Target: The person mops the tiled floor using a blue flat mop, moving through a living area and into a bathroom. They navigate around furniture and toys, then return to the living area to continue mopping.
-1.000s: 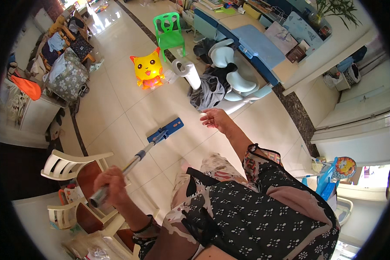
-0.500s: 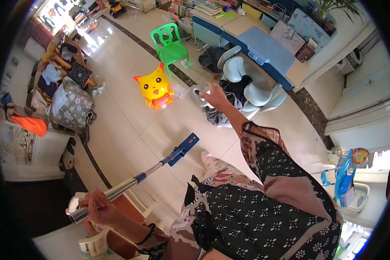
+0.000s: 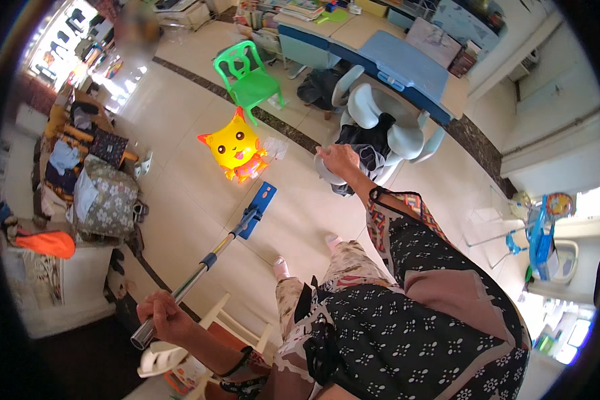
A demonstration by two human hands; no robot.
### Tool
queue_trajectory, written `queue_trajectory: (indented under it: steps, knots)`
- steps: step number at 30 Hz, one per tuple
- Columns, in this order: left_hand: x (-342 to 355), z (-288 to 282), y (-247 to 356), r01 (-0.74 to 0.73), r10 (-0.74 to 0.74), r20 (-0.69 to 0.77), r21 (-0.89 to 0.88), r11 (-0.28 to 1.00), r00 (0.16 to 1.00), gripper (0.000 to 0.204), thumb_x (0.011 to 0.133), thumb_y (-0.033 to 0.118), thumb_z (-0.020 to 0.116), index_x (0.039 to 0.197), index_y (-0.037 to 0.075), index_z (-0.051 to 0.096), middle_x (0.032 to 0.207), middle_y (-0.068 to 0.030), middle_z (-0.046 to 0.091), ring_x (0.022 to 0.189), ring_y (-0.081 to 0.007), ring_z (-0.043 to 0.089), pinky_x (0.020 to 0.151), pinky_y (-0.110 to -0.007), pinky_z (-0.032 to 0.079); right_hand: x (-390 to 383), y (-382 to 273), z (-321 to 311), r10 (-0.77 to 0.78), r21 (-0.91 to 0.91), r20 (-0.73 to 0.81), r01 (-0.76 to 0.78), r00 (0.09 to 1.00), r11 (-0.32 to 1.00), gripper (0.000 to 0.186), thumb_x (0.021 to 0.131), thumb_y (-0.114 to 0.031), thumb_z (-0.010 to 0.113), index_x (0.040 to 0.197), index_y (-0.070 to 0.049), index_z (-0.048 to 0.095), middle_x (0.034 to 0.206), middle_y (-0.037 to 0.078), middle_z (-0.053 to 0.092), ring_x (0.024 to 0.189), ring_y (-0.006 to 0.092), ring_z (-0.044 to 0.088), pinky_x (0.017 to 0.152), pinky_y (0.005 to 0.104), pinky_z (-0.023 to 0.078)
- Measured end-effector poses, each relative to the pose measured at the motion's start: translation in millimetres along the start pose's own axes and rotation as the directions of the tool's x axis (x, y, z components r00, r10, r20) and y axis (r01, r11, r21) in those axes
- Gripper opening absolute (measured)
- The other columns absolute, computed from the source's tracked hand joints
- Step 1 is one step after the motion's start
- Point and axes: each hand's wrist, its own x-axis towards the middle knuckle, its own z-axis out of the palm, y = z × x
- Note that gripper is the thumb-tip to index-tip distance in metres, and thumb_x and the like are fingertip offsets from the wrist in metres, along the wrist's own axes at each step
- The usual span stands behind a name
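My left hand [image 3: 161, 317] is wrapped round the metal pole of a flat mop [image 3: 207, 260], near its upper end. The mop's blue rectangular head [image 3: 257, 210] lies on the tiled floor, just nearer than a yellow cat-shaped balloon [image 3: 237, 148]. Stretched out ahead, my right hand [image 3: 341, 162] has its fingers curled down at a pale rounded piece [image 3: 327, 175] beside the grey-white chairs [image 3: 365, 107]. What its fingers close on is mostly hidden by the hand. Dark clothing [image 3: 373, 137] drapes over the chairs next to it.
A green plastic chair [image 3: 255, 87] stands behind the balloon. Desks [image 3: 407, 63] line the far side. A cloth-covered piece of furniture [image 3: 107, 200] stands at left, a cream chair [image 3: 213, 310] by my left arm. A blue wheeled child's ride-on [image 3: 543, 233] is at right.
The mop head has shifted left and away, closer to the balloon. My right hand has come a little nearer, and its spread fingers have curled down. Both my feet now show.
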Motion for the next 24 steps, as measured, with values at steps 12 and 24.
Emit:
queue_trajectory:
  steps: [12, 24]
  knots:
    - [121, -134, -35, 0.224, -0.176, 0.265, -0.164, 0.961, 0.948, 0.033, 0.088, 0.004, 0.056, 0.067, 0.013, 0.033, 0.057, 0.0019, 0.028, 0.053, -0.0099, 0.03, 0.056, -0.026, 0.029, -241, 117, 3, 0.214, -0.26, -0.177, -0.255, 0.961, 0.931, 0.042, 0.087, -0.041, 0.062, 0.112, -0.007, 0.066, 0.123, 0.012, 0.059, 0.121, 0.0313, 0.052, 0.096, 0.0483, 0.046]
    - [98, -113, -39, 0.244, -0.172, 0.392, -0.141, 0.96, 0.904, 0.022, 0.089, 0.002, 0.058, 0.074, 0.008, 0.043, 0.062, 0.0001, 0.036, 0.055, -0.0107, 0.037, 0.053, -0.025, 0.031, -435, 234, 15, 0.355, -0.248, -0.402, -0.474, 0.844, 0.845, 0.042, 0.073, -0.02, 0.07, 0.113, -0.011, 0.064, 0.111, 0.011, 0.065, 0.11, 0.0273, 0.06, 0.103, 0.045, 0.037]
